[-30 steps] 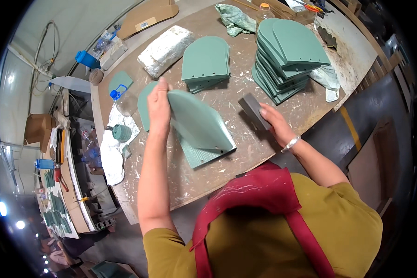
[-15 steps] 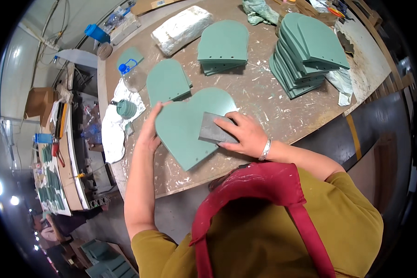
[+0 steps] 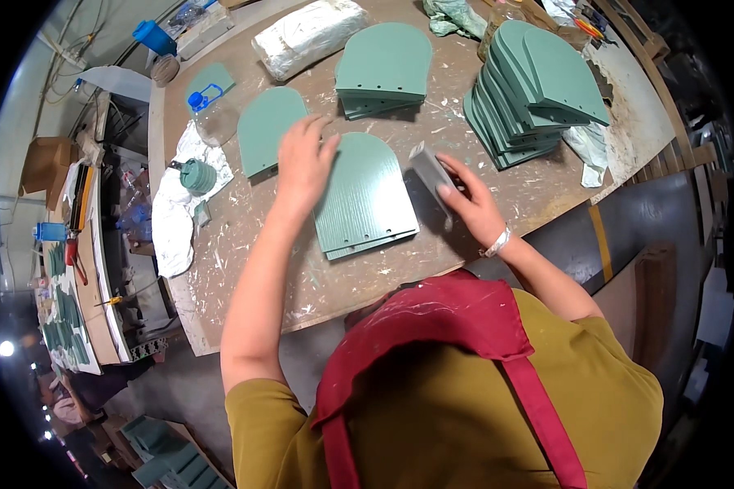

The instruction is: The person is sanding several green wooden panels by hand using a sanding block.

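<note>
A green round-topped panel (image 3: 365,191) lies in front of me with a row of small holes along its straight near edge; another panel's edge shows beneath it. My left hand (image 3: 306,163) is over its upper left edge, fingers stretched out and apart, close to a second green panel (image 3: 269,129) on the left. Whether the fingertips touch either panel I cannot tell. To the right of the middle panel, my right hand (image 3: 471,202) grips a grey sanding block (image 3: 432,177), tilted on edge and apart from the panel.
A tall stack of green panels (image 3: 538,90) stands at the right, a smaller stack (image 3: 386,61) at the back. A white wrapped bundle (image 3: 310,37), a clear bottle with a blue cap (image 3: 208,114), a white cloth (image 3: 175,232) and a crumpled green cloth (image 3: 453,18) lie around the worktable (image 3: 245,277).
The tilted panel under my left hand has gone from the middle, uncovering a straight-lying one. My left hand has moved up and let go. The sanding block has come off and turned on edge.
</note>
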The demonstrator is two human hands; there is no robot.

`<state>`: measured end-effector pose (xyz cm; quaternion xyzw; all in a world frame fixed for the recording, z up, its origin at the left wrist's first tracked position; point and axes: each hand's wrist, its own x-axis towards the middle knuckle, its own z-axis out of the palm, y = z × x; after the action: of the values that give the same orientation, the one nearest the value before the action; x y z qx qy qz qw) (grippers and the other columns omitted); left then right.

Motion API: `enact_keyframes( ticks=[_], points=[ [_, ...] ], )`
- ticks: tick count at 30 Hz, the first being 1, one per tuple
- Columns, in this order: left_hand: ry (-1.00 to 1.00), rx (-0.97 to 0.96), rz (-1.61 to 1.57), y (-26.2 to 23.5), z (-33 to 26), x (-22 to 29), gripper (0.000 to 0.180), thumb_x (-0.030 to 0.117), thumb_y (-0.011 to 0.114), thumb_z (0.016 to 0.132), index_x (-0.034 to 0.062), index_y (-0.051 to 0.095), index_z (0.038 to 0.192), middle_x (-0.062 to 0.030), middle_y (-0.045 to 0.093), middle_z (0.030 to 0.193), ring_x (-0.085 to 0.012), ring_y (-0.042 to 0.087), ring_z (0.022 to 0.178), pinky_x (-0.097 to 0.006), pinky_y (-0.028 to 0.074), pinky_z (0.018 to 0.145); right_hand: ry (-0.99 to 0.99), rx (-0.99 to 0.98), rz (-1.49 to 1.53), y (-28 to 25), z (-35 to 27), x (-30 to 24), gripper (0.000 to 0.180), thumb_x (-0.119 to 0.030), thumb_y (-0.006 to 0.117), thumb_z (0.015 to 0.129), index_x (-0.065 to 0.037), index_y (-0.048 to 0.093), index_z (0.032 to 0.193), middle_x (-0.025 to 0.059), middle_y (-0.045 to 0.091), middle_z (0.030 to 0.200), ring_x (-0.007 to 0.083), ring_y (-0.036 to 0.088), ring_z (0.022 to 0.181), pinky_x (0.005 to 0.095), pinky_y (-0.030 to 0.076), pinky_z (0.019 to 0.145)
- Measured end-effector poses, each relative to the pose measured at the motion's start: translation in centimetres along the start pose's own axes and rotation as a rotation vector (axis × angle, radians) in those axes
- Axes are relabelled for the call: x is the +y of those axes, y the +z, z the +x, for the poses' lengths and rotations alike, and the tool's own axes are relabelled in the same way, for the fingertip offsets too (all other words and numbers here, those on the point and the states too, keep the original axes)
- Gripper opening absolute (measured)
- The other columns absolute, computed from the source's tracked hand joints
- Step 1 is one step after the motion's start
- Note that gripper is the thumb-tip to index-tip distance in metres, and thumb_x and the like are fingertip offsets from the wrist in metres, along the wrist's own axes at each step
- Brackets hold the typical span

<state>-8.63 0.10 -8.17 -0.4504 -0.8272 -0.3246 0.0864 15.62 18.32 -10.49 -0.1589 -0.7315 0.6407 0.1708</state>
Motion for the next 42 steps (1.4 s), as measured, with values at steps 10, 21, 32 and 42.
enact_keyframes(
  ticks=[10, 21, 32, 42],
  points=[
    [-0.094, -0.219, 0.2, 3.7, -1.5, 1.8, 0.043, 0.031, 0.052, 0.098, 0.0103, 0.053, 0.136, -0.0117, 0.055, 0.134, -0.0329, 0.052, 0.123, -0.047, 0.045, 0.096, -0.176, -0.048, -0.631, 0.1, 6.2, 0.4, 0.055, -0.037, 0.071, 0.085, -0.021, 0.057, 0.136, 0.0225, 0.051, 0.122, 0.0418, 0.056, 0.107, 0.0449, 0.049, 0.091],
    [-0.039, -0.164, 0.27, 3.2, -2.2, 2.0, 0.05, 0.026, 0.057, 0.095, 0.0071, 0.049, 0.14, -0.0138, 0.05, 0.142, -0.0348, 0.045, 0.133, -0.047, 0.033, 0.11, -0.102, -0.024, -0.629, 0.1, 5.0, 1.0, 0.056, -0.043, 0.063, 0.091, -0.02, 0.052, 0.141, 0.0231, 0.054, 0.111, 0.0431, 0.057, 0.101, 0.0465, 0.047, 0.088],
    [0.254, -0.29, 0.081, 1.8, -10.7, 8.6, 0.049, 0.026, 0.066, 0.089, 0.0129, 0.057, 0.136, -0.0051, 0.054, 0.143, -0.029, 0.049, 0.132, -0.047, 0.037, 0.109, -0.145, -0.125, -0.923, 4.0, 9.9, -3.8, 0.054, -0.048, 0.061, 0.087, -0.02, 0.059, 0.132, 0.0207, 0.058, 0.109, 0.0397, 0.06, 0.102, 0.0476, 0.049, 0.09],
    [0.145, -0.229, 0.019, 4.2, -12.9, 8.1, 0.048, 0.017, 0.061, 0.089, 0.012, 0.056, 0.136, -0.0099, 0.056, 0.138, -0.0309, 0.053, 0.126, -0.046, 0.041, 0.104, -0.731, -1.046, -0.942, 13.2, 10.7, -6.3, 0.051, -0.042, 0.074, 0.073, -0.025, 0.07, 0.12, 0.0155, 0.058, 0.112, 0.034, 0.062, 0.104, 0.0461, 0.053, 0.081]
  ],
)
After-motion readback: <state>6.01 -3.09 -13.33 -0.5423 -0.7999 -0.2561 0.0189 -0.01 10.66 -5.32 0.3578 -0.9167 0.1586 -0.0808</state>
